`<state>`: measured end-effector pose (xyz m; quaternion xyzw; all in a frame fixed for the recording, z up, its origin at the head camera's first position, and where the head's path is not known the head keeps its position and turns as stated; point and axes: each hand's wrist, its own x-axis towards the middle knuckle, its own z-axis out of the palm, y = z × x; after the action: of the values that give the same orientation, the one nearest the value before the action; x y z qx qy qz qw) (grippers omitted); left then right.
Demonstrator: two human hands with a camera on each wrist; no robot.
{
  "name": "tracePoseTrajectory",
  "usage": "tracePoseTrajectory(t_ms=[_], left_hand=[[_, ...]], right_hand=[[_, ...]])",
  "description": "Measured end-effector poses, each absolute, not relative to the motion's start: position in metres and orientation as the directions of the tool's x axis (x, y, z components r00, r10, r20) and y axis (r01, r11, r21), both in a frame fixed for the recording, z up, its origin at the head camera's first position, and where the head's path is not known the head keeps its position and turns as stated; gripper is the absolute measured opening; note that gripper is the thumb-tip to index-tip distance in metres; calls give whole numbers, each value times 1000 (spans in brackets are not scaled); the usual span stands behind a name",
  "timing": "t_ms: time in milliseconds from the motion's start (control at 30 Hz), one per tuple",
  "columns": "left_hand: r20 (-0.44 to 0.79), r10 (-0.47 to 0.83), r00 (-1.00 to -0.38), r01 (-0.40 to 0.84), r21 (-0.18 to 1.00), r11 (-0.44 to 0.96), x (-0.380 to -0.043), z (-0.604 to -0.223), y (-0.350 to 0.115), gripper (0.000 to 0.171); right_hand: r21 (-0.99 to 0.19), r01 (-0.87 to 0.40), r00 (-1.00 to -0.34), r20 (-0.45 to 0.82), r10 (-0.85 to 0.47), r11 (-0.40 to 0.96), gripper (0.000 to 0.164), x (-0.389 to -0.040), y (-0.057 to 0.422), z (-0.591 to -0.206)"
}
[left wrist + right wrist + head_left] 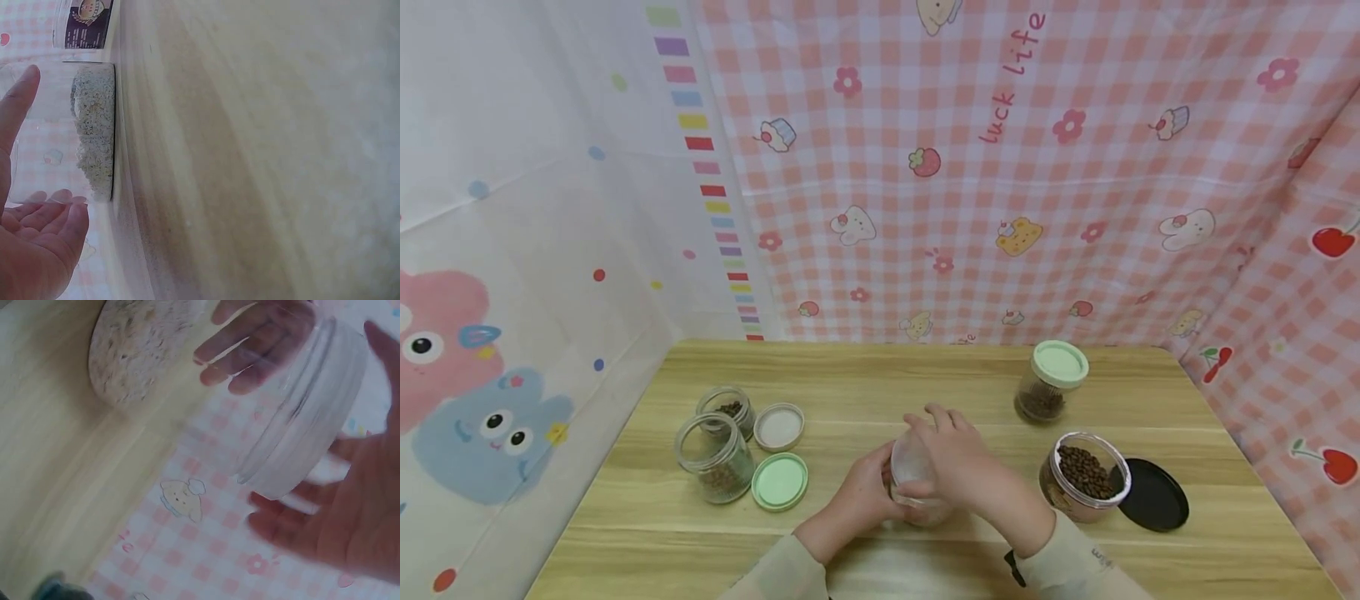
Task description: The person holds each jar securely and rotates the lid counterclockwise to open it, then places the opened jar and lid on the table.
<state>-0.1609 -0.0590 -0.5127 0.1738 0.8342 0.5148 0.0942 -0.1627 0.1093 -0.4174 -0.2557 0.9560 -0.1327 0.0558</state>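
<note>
At the near middle of the table (pixel 865 375), between my two hands: one jar (pixel 53 137), clear, upright, base on the wood. Pale, grainy contents (pixel 97 131) fill its lower part, heaped higher to one side; bare wall above. Frosted lid (pixel 315 419) over the mouth.

Left hand (pixel 867 492): clasped about the jar's side, thumb on one face, fingers round the other.

Right hand (pixel 961 454): clamped on the frosted lid from above, thumb along the near edge, other fingers spread over the far side. Pale sleeves (pixel 782 571) on both my arms.

To my left, well apart from the hands: tall jar (pixel 741 462), uncovered, brownish contents low inside; small jar (pixel 748 415), just behind it, uncovered, dark bits within. White lid (pixel 778 427), flat, beside the small jar. Green lid (pixel 779 482), flat, nearer me, beside the tall jar.

To my right: tub (pixel 1062 497), uncovered, filled with brown beans (pixel 1084 472), dark label on its side. Black lid (pixel 1157 497), just beside the tub; contact cannot be told. Farther back, capped jar (pixel 1033 400), green-topped, dark contents in its lower part.

Behind the table: pink checked cloth (pixel 887 192). At left: white cloth (pixel 587 233), printed with dots and cartoon figures.
</note>
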Motion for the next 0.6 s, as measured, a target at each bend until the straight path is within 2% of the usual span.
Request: tracePoseTrajectory(t_ms=[100,200,300,500,600], left_hand=[[14,386,-922,174,907,383,-161,-512,-59,96],[18,381,-925,174,908,380,-161,-513,-58,96],[31,380,-924,190,902,388,-161,-514,-58,93],[63,389,-919,236,879,415,-162,-517,-58,92],[70,387,-919,242,876,417,-162,-517,-59,91]], right_hand=[[-217,-359,-925,-50,-377,908,97,-161,106,-419],[-201,-342,-930,-65,-361,918,97,-161,105,-420],[-225,-415,-897,-65,-438,882,97,-162,107,-419],[-246,-612,-768,-43,-639,752,90,-161,112,-410],[-261,-579,-788,-62,-612,772,91,-161,110,-407]])
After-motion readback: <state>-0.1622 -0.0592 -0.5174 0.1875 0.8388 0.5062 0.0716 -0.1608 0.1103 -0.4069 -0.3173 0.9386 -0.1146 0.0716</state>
